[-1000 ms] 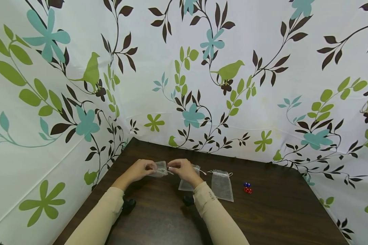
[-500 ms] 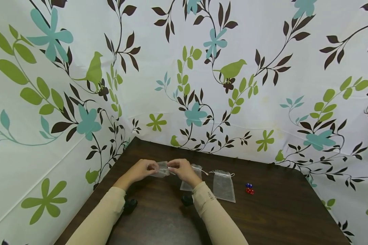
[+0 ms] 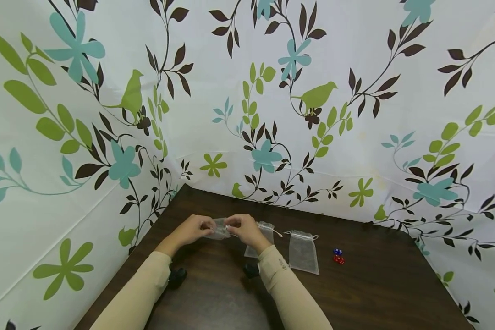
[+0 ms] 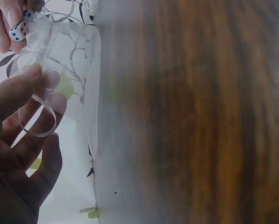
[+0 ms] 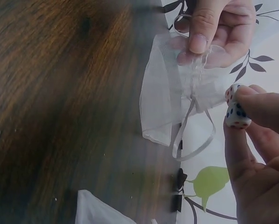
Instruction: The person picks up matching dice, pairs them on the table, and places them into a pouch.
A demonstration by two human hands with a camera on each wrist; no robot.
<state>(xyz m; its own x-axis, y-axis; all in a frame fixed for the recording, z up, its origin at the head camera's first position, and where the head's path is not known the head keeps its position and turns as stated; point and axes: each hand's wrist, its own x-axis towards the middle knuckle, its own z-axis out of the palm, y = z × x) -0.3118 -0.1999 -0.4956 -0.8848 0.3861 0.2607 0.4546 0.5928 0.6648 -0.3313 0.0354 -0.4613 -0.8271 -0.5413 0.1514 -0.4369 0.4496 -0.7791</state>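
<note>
My left hand [image 3: 193, 229] pinches a sheer white organza drawstring bag [image 3: 219, 229] near its gathered mouth, thumb on top and fingers behind the mesh. A ribbon loop [image 5: 195, 154] dangles from the bag in the right wrist view. Facing it, my right hand [image 3: 244, 229] holds two white dice [image 5: 237, 112] with red and blue pips, pinched between thumb and fingers. They are right at the bag's open end, outside the mesh. In the left wrist view the same white dice [image 4: 19, 31] show beside the bag's edge.
Two more organza bags lie on the dark wood table [image 3: 375, 284]: one bag [image 3: 265, 229] partly behind my right hand, another bag [image 3: 303, 252] farther right. Beyond them sit blue dice [image 3: 338, 251] and red dice [image 3: 338, 259]. A patterned curtain [image 3: 214, 114] borders the table's back and left.
The head view has turned slightly left, so the table things appear farther right. Both hands keep their grips at nearly the same spot, and the bag's mesh has shifted a little between them.
</note>
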